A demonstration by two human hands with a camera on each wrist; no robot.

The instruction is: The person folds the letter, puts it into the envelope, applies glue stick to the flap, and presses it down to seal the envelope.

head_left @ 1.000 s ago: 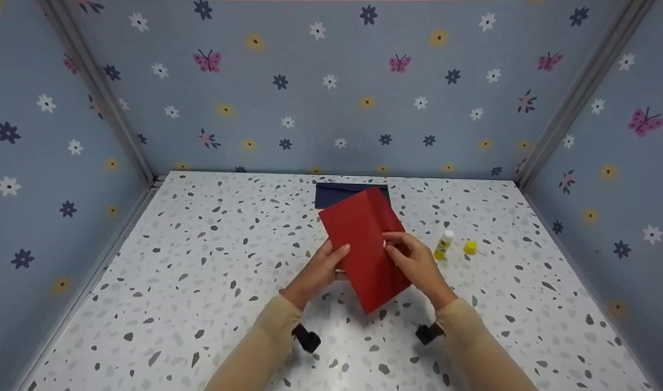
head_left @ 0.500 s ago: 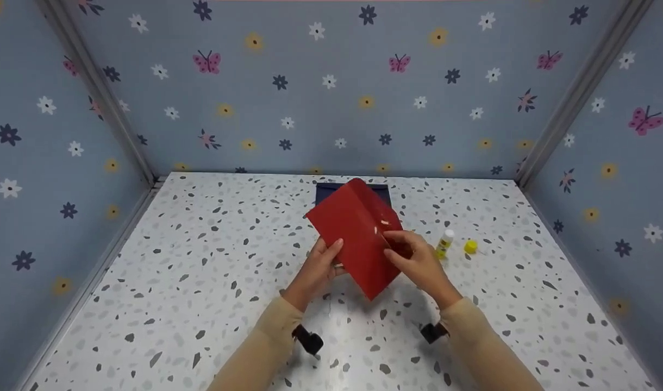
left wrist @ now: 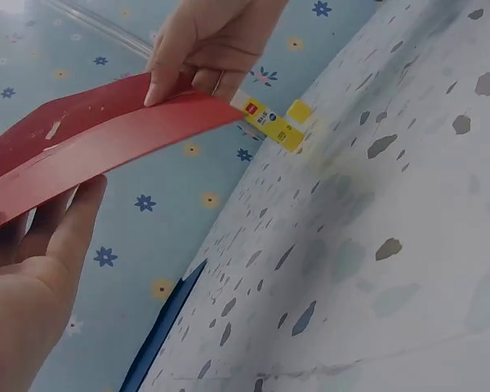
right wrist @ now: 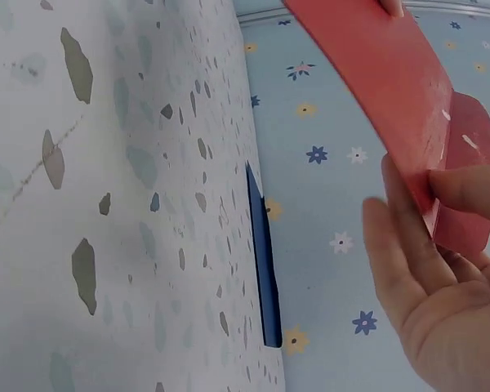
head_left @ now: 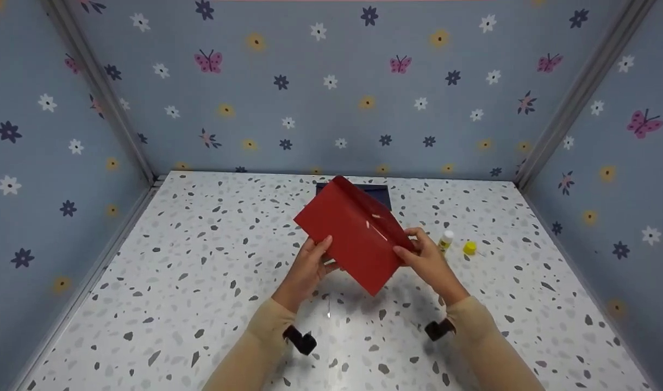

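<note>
A red envelope (head_left: 346, 233) is held tilted above the table, its flap (head_left: 379, 209) raised along the far right side. Whitish shiny streaks show near the fold. My left hand (head_left: 308, 266) grips the lower left edge, thumb on top and fingers beneath. At the right end, my right hand (head_left: 432, 263) pinches the envelope beside the flap; in the right wrist view the thumb and fingers (right wrist: 408, 245) close on its edge. A glue stick (head_left: 445, 240) stands just beyond the right hand, with a yellow cap (head_left: 470, 248) to its right.
A dark blue envelope (head_left: 383, 195) lies at the back of the speckled table (head_left: 201, 271), partly hidden by the red one. Flower-patterned walls (head_left: 331, 108) close off the back and both sides.
The red envelope has shifted left and turned, its flap standing further from the body. My right hand has slid from the middle of the fold to the near right end.
</note>
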